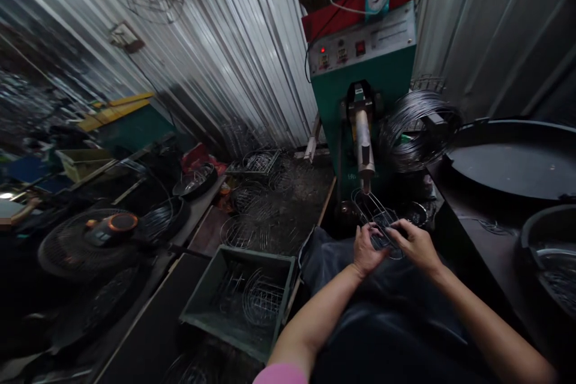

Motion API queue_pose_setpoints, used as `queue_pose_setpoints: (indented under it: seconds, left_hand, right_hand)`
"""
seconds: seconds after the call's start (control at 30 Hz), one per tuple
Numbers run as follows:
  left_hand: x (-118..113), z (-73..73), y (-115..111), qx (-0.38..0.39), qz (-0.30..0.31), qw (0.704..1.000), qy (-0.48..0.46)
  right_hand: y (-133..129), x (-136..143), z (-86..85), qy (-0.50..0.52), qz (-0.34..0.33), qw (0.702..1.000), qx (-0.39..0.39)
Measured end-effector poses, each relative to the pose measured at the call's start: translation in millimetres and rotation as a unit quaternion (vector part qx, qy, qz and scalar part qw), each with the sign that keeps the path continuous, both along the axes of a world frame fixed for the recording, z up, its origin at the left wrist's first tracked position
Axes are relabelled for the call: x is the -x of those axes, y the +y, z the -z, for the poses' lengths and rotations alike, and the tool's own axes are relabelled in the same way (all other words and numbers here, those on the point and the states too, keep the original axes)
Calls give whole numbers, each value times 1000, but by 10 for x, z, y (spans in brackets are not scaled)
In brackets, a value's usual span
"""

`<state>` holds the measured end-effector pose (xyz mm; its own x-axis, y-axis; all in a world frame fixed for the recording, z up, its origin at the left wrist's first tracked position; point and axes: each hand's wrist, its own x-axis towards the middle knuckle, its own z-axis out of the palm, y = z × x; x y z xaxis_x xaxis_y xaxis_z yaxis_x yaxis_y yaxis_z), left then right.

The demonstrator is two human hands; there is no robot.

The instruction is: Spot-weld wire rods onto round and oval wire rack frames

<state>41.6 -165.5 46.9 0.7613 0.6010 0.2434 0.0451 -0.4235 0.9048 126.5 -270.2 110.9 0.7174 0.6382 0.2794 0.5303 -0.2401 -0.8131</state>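
A small wire frame (377, 210) with curved bars is held over the lap, its far end just below the metal arm (365, 144) of a green machine (328, 99). Fingers of my left hand (369, 250) are closed on the frame's near left part. On its right side, my right hand (414, 243) pinches the wire between thumb and fingers. Whether the frame touches the machine's tip cannot be made out.
A green crate (193, 312) with wire racks stands at the lower left, beside a fan (85, 246). Right of the machine are a wire coil (420, 132), a large black tray (508, 168) and a round tub (531, 240). Another person's hand shows at the far left.
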Motion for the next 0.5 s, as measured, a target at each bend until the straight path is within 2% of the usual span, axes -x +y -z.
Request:
queue_pose_setpoints:
  seconds: [0.07,0.27,0.4,0.5]
  left_hand:
    - [-3,-19,59,4,30,999,-23]
    - [-16,10,130,46,41,998,-32]
    - [-87,19,150,63,34,997,-27]
    - [-127,-22,152,77,21,997,-24]
  right_hand:
    - [44,15,-43,-18,20,1000,15]
    - [215,-2,-17,-49,84,995,30]
    - [355,-73,15,-121,76,987,73]
    - [343,-103,57,-174,74,977,101]
